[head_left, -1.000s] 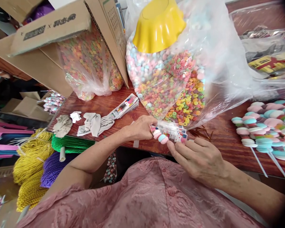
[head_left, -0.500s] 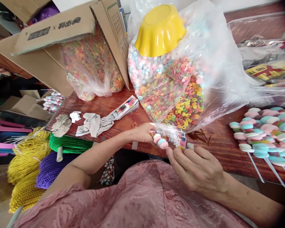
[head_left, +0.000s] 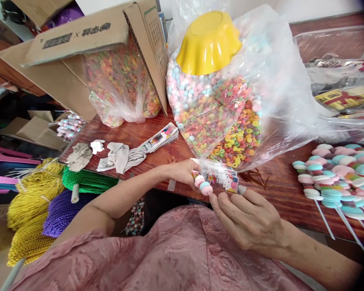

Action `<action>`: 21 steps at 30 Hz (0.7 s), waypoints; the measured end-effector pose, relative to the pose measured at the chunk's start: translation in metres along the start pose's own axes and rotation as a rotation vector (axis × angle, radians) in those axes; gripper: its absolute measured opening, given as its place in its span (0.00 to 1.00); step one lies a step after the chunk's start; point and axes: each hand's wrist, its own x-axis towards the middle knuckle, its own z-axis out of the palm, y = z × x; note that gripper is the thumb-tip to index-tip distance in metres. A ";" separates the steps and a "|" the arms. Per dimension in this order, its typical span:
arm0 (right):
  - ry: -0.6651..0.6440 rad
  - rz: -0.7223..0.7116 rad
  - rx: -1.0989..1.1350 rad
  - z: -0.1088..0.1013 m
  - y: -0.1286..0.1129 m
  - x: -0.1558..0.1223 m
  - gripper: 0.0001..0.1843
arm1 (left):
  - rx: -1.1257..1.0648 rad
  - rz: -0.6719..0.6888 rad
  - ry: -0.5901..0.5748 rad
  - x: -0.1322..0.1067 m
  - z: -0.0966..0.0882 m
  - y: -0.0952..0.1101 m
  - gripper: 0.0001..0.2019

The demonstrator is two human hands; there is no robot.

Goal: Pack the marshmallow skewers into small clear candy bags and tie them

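Note:
A candy skewer with pink, white and blue marshmallows and some gummy candy is between my hands at the table's front edge. My left hand is closed around its far end, hiding part of it. My right hand has curled fingers, the index fingertip against the last pink marshmallow; the thumb and any stick there are hidden. Just behind lies a stack of clear printed plastic sleeves. A big clear bag of marshmallows and gummy rings stands beyond, with an upturned yellow bowl on it.
Finished-looking candy skewers are piled at right. An open cardboard box with bagged gummy rings stands at left, near crumpled gloves and more sleeves. Brown twist ties lie by the bag; coloured cord bundles are lower left.
Both hands and the candy skewer keep nearly the same pose, with a slight shift of the skewer's near end down and left. The camera view has moved a little.

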 end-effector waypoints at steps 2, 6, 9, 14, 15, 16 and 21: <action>0.008 -0.033 0.047 0.002 0.004 -0.001 0.13 | 0.100 0.009 -0.029 -0.003 -0.001 0.004 0.13; 0.016 -0.069 0.088 0.008 0.016 -0.004 0.11 | 0.225 0.067 -0.078 -0.009 0.002 0.014 0.12; 0.033 -0.069 0.072 0.011 0.023 -0.004 0.11 | 0.319 0.123 -0.071 -0.013 0.005 0.020 0.11; 0.061 -0.021 0.024 0.012 0.024 -0.002 0.10 | 0.410 0.192 0.010 -0.017 0.011 0.023 0.10; 0.058 -0.016 0.013 0.012 0.023 -0.001 0.10 | 0.425 0.200 0.034 -0.016 0.012 0.022 0.11; 0.054 -0.015 0.005 0.013 0.022 0.000 0.10 | 0.441 0.209 0.052 -0.015 0.013 0.020 0.11; 0.010 0.032 0.001 0.022 0.016 0.002 0.10 | 0.565 0.216 0.082 -0.006 0.022 0.010 0.09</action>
